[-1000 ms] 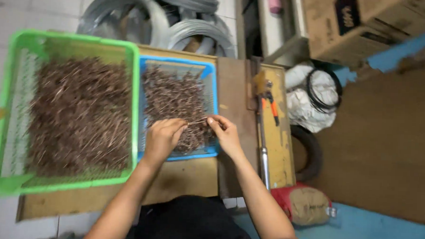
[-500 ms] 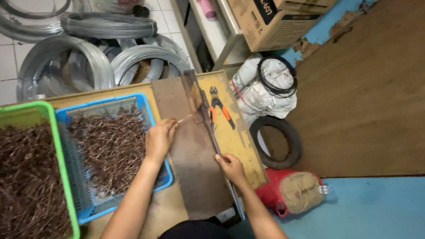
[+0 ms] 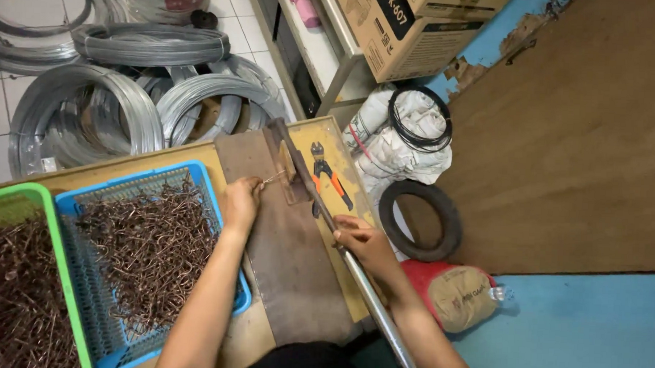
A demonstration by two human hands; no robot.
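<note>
Head view
Left hand point(image 3: 241, 201): closed in a pinch on a short piece of wire point(image 3: 271, 179), held out toward the bending jig point(image 3: 288, 161); the wire's far tip reaches the jig's wooden block.
Right hand point(image 3: 365, 245): wrapped shut around the long metal lever bar point(image 3: 353, 272), which runs from the jig down toward the lower edge of the picture.
Metal plate point(image 3: 285, 255): dark and flat, lying on the wooden surface point(image 3: 161, 164) under the jig, between the two hands.
Blue basket point(image 3: 197, 174): just left of the plate, holding a tangle of cut brown wire pieces point(image 3: 147, 250); the left forearm crosses its right edge.
Green basket point(image 3: 47, 210): touching the blue one on its left, also filled with brown wire pieces.
Orange-handled cutters point(image 3: 328, 175): lying on the surface just right of the lever bar, untouched.
Floor beyond the surface: coils of grey wire point(image 3: 90, 110) stacked on white tiles.
Right of the surface: a white sack point(image 3: 398, 146) with a black wire loop on top, a black rubber ring point(image 3: 420, 220) and a red-and-tan bag point(image 3: 458, 294) near the right forearm.
</note>
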